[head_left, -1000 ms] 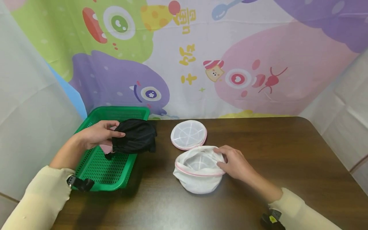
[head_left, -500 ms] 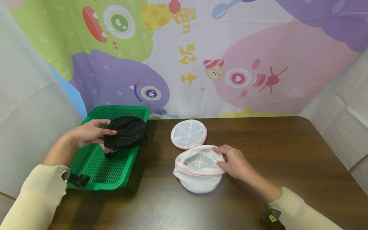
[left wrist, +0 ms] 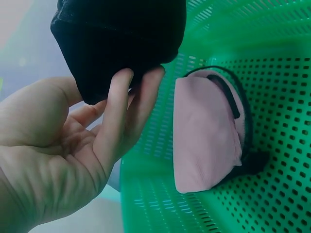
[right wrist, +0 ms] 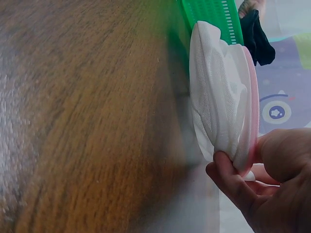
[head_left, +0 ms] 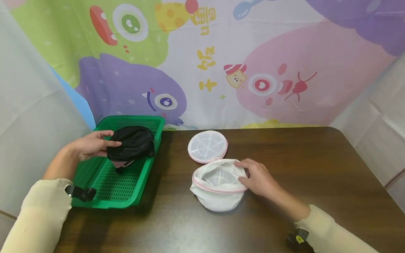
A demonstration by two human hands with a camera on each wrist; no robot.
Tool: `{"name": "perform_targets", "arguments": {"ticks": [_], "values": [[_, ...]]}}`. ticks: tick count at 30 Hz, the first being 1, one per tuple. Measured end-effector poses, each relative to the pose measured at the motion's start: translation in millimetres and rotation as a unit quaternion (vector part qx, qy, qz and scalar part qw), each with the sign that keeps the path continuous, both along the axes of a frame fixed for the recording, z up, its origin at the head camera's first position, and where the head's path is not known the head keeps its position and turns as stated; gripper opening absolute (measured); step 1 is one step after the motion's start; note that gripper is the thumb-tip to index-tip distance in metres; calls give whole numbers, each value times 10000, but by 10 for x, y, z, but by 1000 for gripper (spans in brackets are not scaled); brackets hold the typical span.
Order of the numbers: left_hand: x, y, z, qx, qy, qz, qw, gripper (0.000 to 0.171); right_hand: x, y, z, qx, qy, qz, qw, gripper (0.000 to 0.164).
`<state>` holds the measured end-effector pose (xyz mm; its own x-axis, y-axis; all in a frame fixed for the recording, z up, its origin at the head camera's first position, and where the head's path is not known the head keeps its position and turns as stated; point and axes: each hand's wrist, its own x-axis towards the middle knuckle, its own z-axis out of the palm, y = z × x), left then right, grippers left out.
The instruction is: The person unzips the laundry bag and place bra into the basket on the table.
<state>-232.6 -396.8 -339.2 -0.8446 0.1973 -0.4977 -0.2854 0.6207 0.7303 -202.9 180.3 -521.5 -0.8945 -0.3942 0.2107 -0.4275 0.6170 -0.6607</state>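
My left hand (head_left: 91,146) pinches a soft black cloth item (head_left: 132,142) between thumb and fingers, raised above a green basket (head_left: 137,200); its exact kind cannot be told. In the left wrist view the black item (left wrist: 121,43) has a rounded, cup-like shape. Below it, inside the basket, lies a folded pink cloth item (left wrist: 204,133) with black edging, apart from the hand. My right hand (head_left: 259,177) grips the rim of a white mesh laundry bag (head_left: 218,202) with pink zipper trim. In the right wrist view, thumb and fingers pinch the bag's edge (right wrist: 218,97).
The bag's round mesh lid (head_left: 207,146) lies folded back behind its mouth on the brown wooden table (head_left: 300,154). A cartoon-printed cloth (head_left: 215,112) hangs along the table's back edge. White cloth walls (head_left: 28,105) stand at both sides.
My left hand has moved left with the black item, which is now over the basket instead of reaching past its right rim. The right hand and the laundry bag have stayed put.
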Motion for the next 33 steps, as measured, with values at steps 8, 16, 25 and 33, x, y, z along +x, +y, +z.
{"name": "perform_targets", "arguments": {"ticks": [8, 16, 25, 33], "values": [[-22, -84, -29, 37, 15, 100, 9999, 81, 126, -74, 266, 45, -171, -63, 9998, 46], [-42, -161, -129, 185, 34, 451, 9988, 30, 209, -143, 459, 340, -504, -250, 9978, 48], [-32, -265, -223, 230, 17, 620, 9978, 8, 261, -132, 513, 167, -271, -145, 9994, 46], [14, -242, -277, -89, 16, 589, 9982, 59, 273, -178, 585, 291, -435, -213, 9984, 46]]}}
